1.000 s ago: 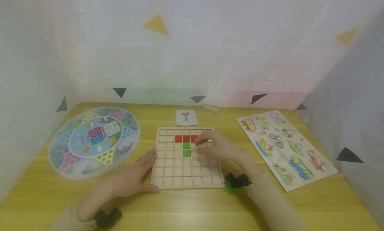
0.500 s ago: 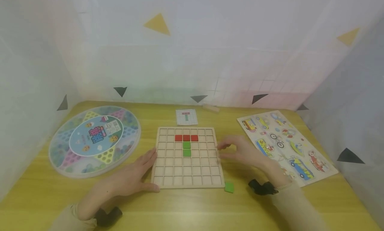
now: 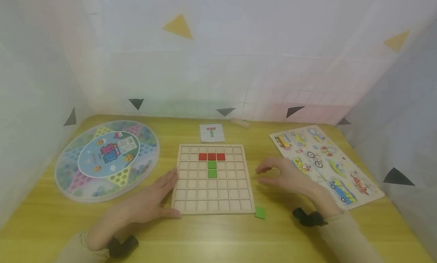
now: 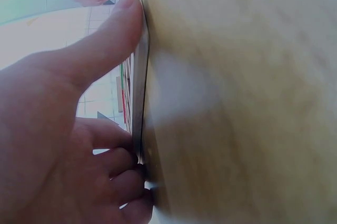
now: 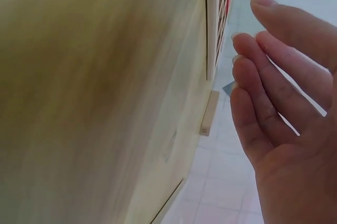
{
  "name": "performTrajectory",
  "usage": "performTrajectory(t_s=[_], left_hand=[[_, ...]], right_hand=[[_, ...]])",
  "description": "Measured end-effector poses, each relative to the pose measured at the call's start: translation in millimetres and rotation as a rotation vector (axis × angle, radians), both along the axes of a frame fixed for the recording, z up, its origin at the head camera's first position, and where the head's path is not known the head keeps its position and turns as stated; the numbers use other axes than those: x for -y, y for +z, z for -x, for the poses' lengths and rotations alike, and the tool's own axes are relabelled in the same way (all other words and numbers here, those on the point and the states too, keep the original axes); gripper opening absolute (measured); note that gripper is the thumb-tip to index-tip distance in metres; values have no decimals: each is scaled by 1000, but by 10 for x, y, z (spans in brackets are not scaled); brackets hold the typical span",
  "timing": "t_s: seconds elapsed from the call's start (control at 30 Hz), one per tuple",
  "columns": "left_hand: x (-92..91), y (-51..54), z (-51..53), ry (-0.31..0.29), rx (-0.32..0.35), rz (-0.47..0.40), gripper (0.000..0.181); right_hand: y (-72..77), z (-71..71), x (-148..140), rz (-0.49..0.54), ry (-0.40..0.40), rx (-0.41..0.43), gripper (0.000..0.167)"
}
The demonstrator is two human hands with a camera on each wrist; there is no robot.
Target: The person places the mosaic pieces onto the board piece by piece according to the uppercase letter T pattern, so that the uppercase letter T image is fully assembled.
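Note:
A wooden grid board (image 3: 232,194) lies mid-table in the head view. Set in its cells are three red tiles (image 3: 211,156), side by side, and two green tiles (image 3: 212,173) running down from the middle red one. My left hand (image 3: 145,204) rests against the board's left side, its thumb (image 4: 113,34) at the near corner and its other fingers along the edge. To the right of the board hovers my right hand (image 3: 290,175), fingers loosely bent, nothing between them. A loose green tile (image 3: 260,213) lies by the board's near right corner.
Behind the board lies a card (image 3: 211,136) printed with a red and green T pattern, near a small wooden block (image 3: 240,122). A round Chinese checkers set (image 3: 73,179) is at left; a picture puzzle board (image 3: 341,168) at right. Pale sheeting (image 3: 218,73) surrounds the table.
My right hand has moved right, from over the grid to beyond the board's right edge, uncovering the third red tile and the loose green tile. The left hand has stayed put.

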State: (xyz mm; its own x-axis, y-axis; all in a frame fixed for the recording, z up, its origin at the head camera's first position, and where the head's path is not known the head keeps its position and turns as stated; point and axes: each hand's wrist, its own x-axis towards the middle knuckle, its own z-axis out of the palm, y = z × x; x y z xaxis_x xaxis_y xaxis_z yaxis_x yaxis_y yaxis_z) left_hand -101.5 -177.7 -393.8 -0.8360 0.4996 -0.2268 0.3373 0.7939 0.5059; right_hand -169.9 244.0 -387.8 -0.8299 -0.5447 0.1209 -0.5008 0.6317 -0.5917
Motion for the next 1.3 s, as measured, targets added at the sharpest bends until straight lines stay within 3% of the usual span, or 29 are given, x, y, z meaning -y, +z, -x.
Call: performTrajectory(t_s=[0.13,0.33,0.83,1.07,1.3], left_hand=[[-3,2,1,1,0,1,113],[23,-18,2,2,-10,4,114],[18,3,-2,2,1,-5,113],[17,1,-6,1,0,-7,113],[11,13,1,6,1,5,114]], right_hand=[[-37,-27,-59,-1,-21,42,27],[-141,-24,-88,-4,9,63,30],[-176,-41,-110,-31,117,139,36],[-152,-83,-24,-30,210,178,39],[-155,-131,10,-78,210,221,45]])
